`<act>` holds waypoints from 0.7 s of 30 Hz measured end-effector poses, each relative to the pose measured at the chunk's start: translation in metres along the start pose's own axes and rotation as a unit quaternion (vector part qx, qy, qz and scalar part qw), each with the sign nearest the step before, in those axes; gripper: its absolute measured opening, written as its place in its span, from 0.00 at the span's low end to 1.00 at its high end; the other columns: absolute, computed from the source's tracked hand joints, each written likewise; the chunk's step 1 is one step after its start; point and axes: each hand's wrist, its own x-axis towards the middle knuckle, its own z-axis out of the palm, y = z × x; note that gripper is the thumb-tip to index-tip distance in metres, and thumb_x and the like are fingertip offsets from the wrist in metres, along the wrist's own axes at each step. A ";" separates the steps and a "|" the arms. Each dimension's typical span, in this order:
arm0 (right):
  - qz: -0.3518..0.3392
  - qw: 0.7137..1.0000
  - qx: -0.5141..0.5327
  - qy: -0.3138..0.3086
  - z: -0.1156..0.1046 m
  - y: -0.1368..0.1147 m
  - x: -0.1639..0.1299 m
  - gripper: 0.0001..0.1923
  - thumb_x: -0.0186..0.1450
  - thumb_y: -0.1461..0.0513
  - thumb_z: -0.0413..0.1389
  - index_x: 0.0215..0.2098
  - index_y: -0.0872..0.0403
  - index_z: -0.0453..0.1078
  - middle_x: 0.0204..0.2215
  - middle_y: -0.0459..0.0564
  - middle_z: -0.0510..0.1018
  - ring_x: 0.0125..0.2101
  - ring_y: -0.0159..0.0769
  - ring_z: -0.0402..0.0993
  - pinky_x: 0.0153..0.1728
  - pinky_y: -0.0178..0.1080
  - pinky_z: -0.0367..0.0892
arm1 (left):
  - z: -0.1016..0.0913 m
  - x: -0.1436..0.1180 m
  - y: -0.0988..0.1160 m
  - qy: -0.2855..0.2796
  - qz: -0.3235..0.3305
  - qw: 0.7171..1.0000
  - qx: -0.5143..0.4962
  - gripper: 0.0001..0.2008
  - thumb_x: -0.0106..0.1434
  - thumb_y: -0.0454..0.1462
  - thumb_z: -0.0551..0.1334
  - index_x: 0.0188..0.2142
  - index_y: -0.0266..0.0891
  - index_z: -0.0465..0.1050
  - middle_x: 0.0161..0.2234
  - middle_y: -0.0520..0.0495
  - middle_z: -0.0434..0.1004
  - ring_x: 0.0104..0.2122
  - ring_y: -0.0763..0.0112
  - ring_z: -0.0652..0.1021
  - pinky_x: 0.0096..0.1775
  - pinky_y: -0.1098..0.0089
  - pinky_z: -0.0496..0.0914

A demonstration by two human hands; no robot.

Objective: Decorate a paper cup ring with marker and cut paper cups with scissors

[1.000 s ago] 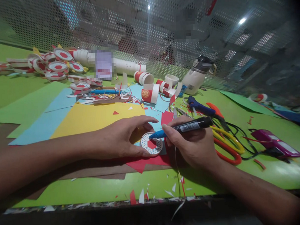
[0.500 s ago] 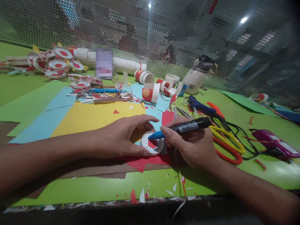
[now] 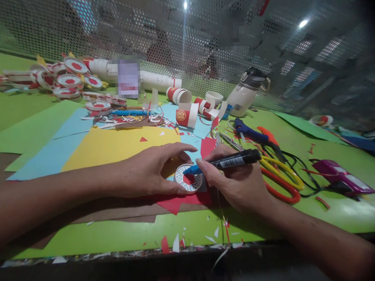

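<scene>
A small round white paper disc (image 3: pixel 179 182) with a red centre, drawn lines and blue dots lies on the coloured paper in front of me. My left hand (image 3: pixel 151 170) steadies it by the rim, thumb along the near edge and fingers curved around the far side. A thick blue marker with a black barrel (image 3: pixel 237 159) is gripped in my right hand (image 3: pixel 238 181). Its blue tip is on or just above the disc, near the red centre; I cannot tell whether it touches. Part of the disc's rim is hidden by my left fingers.
Yellow paper (image 3: pixel 123 147) and other coloured sheets lie beneath my left arm. Scissors (image 3: pixel 283 190), a blue glue gun (image 3: pixel 250 132) and a purple device (image 3: pixel 345 176) are at the right. Behind are cut paper cups (image 3: pixel 186 116), a bottle (image 3: pixel 243 98) and finished-looking discs (image 3: pixel 70 81).
The whole view has shifted slightly, so things sit a little further left. Both hands keep their holds, and the marker tip remains at nearly the same place over the disc.
</scene>
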 end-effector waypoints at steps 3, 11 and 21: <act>0.018 1.000 0.005 -0.009 0.000 0.000 0.000 0.09 0.60 0.61 0.61 0.24 0.53 0.68 0.15 0.40 0.71 0.16 0.27 0.67 0.18 0.30 0.65 | 0.001 0.000 -0.001 -0.003 0.003 1.000 -0.011 0.36 0.55 0.42 0.69 0.61 0.44 0.59 0.53 0.45 0.73 0.50 0.60 0.74 0.50 0.64 0.70; 0.053 0.996 0.063 0.030 0.003 0.002 -0.001 0.11 0.58 0.57 0.64 0.24 0.53 0.68 0.12 0.40 0.70 0.14 0.28 0.65 0.17 0.32 0.64 | 0.003 0.001 -0.005 -0.001 0.020 0.998 -0.060 0.35 0.55 0.40 0.70 0.60 0.45 0.60 0.54 0.44 0.72 0.53 0.58 0.73 0.54 0.59 0.67; 0.016 0.997 0.037 0.073 -0.003 0.002 0.000 0.09 0.60 0.60 0.62 0.25 0.54 0.70 0.13 0.41 0.71 0.15 0.28 0.67 0.19 0.32 0.66 | 0.003 0.000 -0.005 0.014 0.007 0.999 -0.031 0.37 0.53 0.42 0.70 0.61 0.47 0.60 0.52 0.44 0.73 0.52 0.57 0.73 0.54 0.58 0.67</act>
